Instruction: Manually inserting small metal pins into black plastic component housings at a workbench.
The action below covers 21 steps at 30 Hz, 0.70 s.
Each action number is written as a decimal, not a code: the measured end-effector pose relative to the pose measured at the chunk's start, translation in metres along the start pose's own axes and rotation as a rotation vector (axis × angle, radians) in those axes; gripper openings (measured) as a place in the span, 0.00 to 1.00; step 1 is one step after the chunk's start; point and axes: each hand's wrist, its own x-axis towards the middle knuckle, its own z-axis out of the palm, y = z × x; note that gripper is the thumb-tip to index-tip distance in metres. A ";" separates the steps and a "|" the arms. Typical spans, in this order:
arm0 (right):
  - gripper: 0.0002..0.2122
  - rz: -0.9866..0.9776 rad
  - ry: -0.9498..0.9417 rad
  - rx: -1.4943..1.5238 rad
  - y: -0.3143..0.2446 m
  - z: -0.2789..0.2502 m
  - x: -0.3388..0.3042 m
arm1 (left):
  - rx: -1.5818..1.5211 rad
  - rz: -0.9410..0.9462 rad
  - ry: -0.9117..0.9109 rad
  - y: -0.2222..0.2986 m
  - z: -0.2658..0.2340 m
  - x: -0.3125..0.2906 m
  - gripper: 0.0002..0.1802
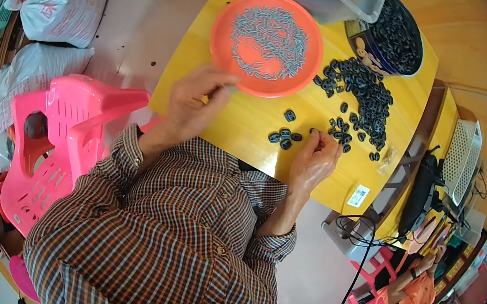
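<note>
Just off the near left rim of the orange-red round tray (217,44), my left hand (195,104) has its thumb and forefinger brought together. Whatever is at its blurred fingertips is too small to make out. Many thin grey metal pins or screws (273,37) lie in the tray. Low over the yellow table, my right hand (316,161) pinches a small black plastic piece (313,131), mostly covered by the fingers. Beside that hand, on its left, sit several black oval pieces with holes (286,134). A large loose pile of similar black pieces (365,95) spreads beyond it.
A round tin (421,56) full of black pieces and a clear plastic bin (341,6) stand at the table's far side. A white label (358,195) lies near the right edge. Left are a pink chair (62,144) and white sacks (63,9). Another person (414,297) sits far right.
</note>
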 end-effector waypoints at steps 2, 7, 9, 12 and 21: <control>0.07 0.024 0.004 0.106 -0.002 -0.001 -0.003 | -0.061 0.025 -0.092 0.011 0.016 -0.001 0.10; 0.07 0.351 -0.154 0.550 -0.015 -0.019 -0.015 | -0.125 0.074 -0.294 0.013 0.040 0.001 0.11; 0.05 0.322 -0.275 0.719 -0.026 -0.028 -0.020 | -0.158 0.073 -0.412 0.017 0.045 0.002 0.10; 0.03 0.201 -0.383 0.724 -0.030 -0.029 -0.030 | -0.253 -0.046 -0.596 0.016 0.053 0.003 0.08; 0.03 0.243 -0.333 0.882 -0.032 -0.029 -0.029 | -0.689 -0.520 -0.762 0.007 0.063 0.010 0.06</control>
